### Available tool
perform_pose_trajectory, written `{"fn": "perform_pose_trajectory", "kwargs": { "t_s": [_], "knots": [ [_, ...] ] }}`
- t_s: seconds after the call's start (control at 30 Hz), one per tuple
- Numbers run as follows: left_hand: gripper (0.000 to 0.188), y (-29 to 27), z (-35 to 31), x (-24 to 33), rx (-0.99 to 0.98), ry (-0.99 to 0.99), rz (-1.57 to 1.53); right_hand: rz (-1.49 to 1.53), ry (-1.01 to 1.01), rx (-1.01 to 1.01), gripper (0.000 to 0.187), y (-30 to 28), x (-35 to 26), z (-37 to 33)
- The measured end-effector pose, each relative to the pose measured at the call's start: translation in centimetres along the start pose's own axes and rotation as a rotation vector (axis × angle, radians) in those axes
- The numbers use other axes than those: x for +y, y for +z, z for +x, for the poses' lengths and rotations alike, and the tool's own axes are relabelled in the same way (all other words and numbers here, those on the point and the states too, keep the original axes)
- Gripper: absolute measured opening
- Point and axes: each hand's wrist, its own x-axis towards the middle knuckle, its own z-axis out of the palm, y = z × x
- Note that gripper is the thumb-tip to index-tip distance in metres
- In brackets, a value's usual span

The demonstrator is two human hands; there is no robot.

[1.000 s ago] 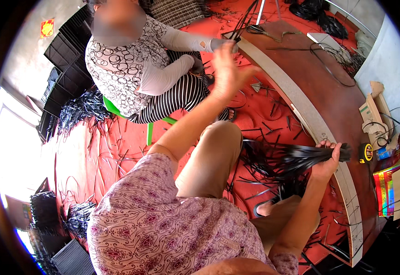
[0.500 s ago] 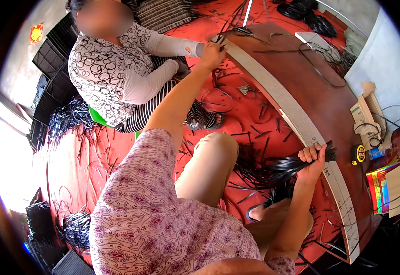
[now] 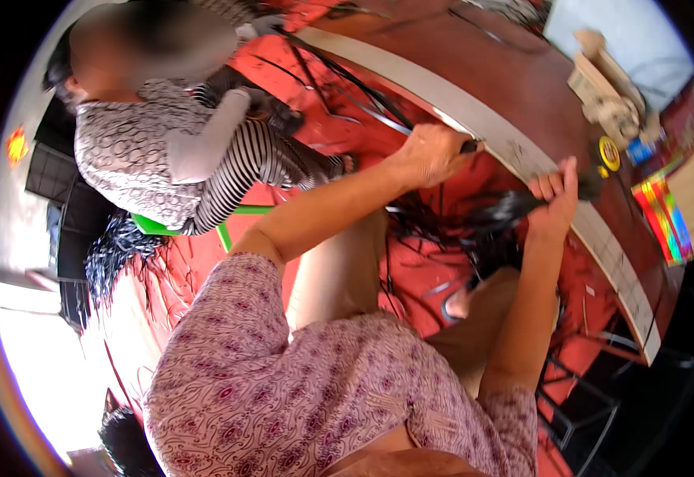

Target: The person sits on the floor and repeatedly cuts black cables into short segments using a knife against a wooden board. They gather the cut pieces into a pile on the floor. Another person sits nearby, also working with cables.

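My left hand (image 3: 434, 155) is closed on a few black plastic strips (image 3: 347, 75), which run from it up to the far left, toward the other person's sleeve. A short dark end pokes out past its thumb side, close to the curved pale board edge. Just to the right, my right hand (image 3: 554, 203) grips a thick bundle of black strips (image 3: 502, 213). The bundle's loose lengths hang left and down over the floor beside my knees, and its short end juts over the board. Motion blurs both the bundle and its end.
A brown table (image 3: 434, 48) with a pale curved rim (image 3: 514, 151) arcs across the right. On it lie a yellow tape measure (image 3: 609, 153), torn cardboard (image 3: 613, 91) and a shiny coloured packet (image 3: 661, 219). Another person (image 3: 140, 159) sits at left on a green stool (image 3: 152, 225).
My left hand has come back from beside the other person toward my right hand, drawing strips along. My right hand has risen slightly with its bundle. The whole view has shifted.
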Motion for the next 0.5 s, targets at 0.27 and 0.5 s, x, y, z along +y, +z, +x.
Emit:
{"fn": "perform_pose_trajectory", "kwargs": {
  "t_s": [0.27,0.5],
  "knots": [
    [0.029,6.8,1.7,2.6,-0.137,0.120,0.204,-0.012,-0.008,0.084,0.020,-0.7,-1.1,-0.9],
    [0.021,10.8,3.0,2.6,-0.134,0.072,0.186,-0.004,0.040,0.052,0.024,-1.5,0.1,-0.2]
  ]
}}
